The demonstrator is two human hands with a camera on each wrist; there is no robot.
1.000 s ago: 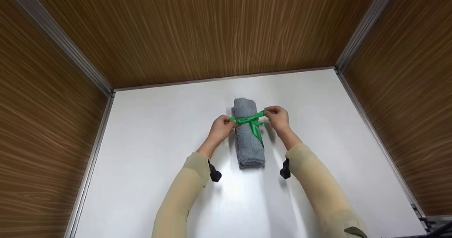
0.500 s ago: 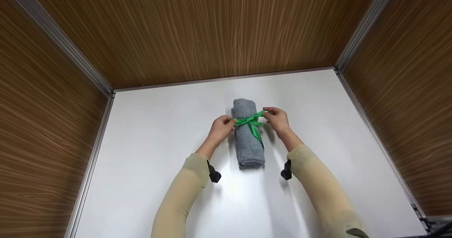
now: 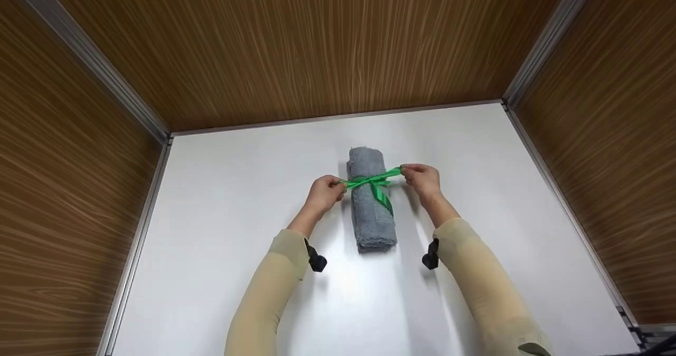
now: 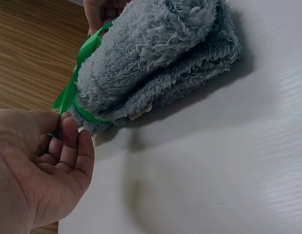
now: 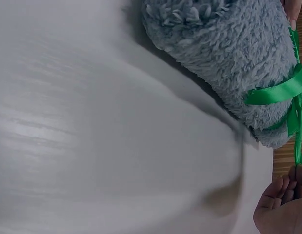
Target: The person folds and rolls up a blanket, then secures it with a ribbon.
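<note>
- Your left hand pinches one end of the green ribbon just left of the towel roll; in the left wrist view the thumb and forefinger are closed on the ribbon, other fingers loosely curled w/ nothing in them.
- Your right hand pinches the other ribbon end just right of the roll; the right wrist view shows only part of the hand at the bottom corner, ribbon strand running down into the fingertips.
- Ribbon is stretched betw. both hands, crossing over the top of the grey towel roll, w/ a knot at about mid-top and one tail hanging down the near side toward you.
- Ribbon wraps the roll nearer its far end than its near end; it hugs the fluffy surface, as seen in the right wrist view.
- Towel roll lies flat on the white table, long axis pointing away from you, roughly centre of the surface.
- Hands sit on opp. sides of the roll, close beside it; can't tell if the knuckles touch the towel.
- Beige sleeves cover both forearms, black wrist mounts under each.
- Wood-grain panels close in the table at back and both sides.
</note>
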